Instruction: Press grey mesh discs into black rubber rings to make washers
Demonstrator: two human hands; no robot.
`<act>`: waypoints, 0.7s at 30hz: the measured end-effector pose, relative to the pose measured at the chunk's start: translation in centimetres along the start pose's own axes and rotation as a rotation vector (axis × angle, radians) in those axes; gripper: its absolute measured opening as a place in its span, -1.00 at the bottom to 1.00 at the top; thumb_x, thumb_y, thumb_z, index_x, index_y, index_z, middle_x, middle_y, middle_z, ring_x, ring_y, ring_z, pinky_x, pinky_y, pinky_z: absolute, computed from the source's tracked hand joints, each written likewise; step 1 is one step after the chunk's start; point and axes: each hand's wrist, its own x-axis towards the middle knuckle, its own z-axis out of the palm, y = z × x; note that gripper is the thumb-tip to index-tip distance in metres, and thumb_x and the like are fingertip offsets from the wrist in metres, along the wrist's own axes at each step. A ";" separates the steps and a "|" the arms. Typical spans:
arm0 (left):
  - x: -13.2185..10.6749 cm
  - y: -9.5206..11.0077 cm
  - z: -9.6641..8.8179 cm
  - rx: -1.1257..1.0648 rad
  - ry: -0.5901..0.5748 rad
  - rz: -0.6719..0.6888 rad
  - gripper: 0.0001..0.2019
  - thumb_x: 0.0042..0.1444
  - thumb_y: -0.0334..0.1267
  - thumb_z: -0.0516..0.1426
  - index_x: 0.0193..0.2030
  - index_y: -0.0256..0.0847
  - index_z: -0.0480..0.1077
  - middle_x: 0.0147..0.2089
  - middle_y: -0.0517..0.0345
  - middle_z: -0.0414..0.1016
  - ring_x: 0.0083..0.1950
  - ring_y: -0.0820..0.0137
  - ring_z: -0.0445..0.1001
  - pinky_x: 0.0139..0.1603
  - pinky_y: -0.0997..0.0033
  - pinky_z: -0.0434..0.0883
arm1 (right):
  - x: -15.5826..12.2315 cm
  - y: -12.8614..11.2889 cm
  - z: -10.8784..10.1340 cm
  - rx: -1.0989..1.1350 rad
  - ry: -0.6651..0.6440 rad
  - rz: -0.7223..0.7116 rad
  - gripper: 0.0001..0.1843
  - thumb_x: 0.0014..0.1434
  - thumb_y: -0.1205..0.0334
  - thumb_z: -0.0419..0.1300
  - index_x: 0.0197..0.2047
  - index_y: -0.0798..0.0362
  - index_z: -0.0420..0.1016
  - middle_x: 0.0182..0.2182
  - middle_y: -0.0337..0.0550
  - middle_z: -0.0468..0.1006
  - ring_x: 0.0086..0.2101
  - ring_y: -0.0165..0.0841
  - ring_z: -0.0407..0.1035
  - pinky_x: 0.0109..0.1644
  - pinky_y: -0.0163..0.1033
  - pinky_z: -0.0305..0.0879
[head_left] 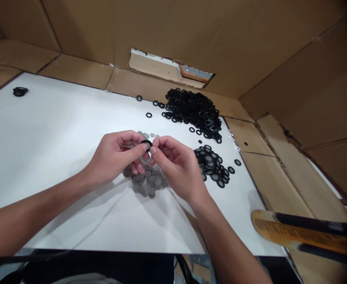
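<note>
Head view: the left hand (pixel 114 159) and right hand (pixel 176 169) both pinch a black ring (pixel 146 141) between their fingertips. It sits directly above the grey discs (pixel 149 182).

Nothing legible in view right now, no words, no nos. Best candidate's the yellow-orange strip (pixel 297 232) at bottom rt, dark print running along it, but too blurred to make out a single char. Over at top ctr, the orange-edged grey piece (pixel 195 73) in the cardboard gap: no readable marks on that either.
</note>
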 end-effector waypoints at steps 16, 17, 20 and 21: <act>-0.1 0.0 -0.3 0.037 -0.006 -0.001 -0.80 0.15 -0.12 0.26 -0.32 -0.21 0.45 -0.52 0.23 0.56 -0.55 0.38 0.56 -0.55 0.50 0.48 | -0.1 -0.2 -0.1 -0.024 -0.010 -0.006 -0.84 0.23 0.18 0.25 -0.32 0.07 0.42 -0.43 -0.26 0.47 -0.44 -0.47 0.34 -0.35 -0.34 0.28; -0.1 0.0 -0.3 0.040 0.000 -0.002 -0.80 0.15 -0.12 0.26 -0.31 -0.21 0.46 -0.51 0.22 0.57 -0.55 0.39 0.56 -0.54 0.50 0.48 | -0.1 -0.2 -0.2 -0.023 -0.011 -0.003 -0.84 0.23 0.18 0.26 -0.32 0.07 0.42 -0.43 -0.26 0.48 -0.44 -0.47 0.34 -0.35 -0.35 0.27; -0.1 0.1 -0.3 0.037 0.007 0.003 -0.81 0.15 -0.13 0.26 -0.31 -0.22 0.45 -0.45 0.21 0.59 -0.55 0.40 0.56 -0.55 0.51 0.46 | -0.1 -0.1 -0.3 -0.011 -0.009 0.015 -0.83 0.21 0.15 0.27 -0.30 0.07 0.43 -0.43 -0.25 0.49 -0.44 -0.46 0.34 -0.34 -0.35 0.28; -0.1 0.1 -0.3 0.035 -0.003 0.004 -0.80 0.15 -0.13 0.26 -0.31 -0.22 0.45 -0.44 0.20 0.60 -0.54 0.40 0.56 -0.55 0.51 0.46 | -0.1 0.0 -0.2 0.000 -0.011 0.021 -0.82 0.21 0.14 0.27 -0.30 0.07 0.43 -0.43 -0.25 0.49 -0.43 -0.45 0.34 -0.34 -0.34 0.29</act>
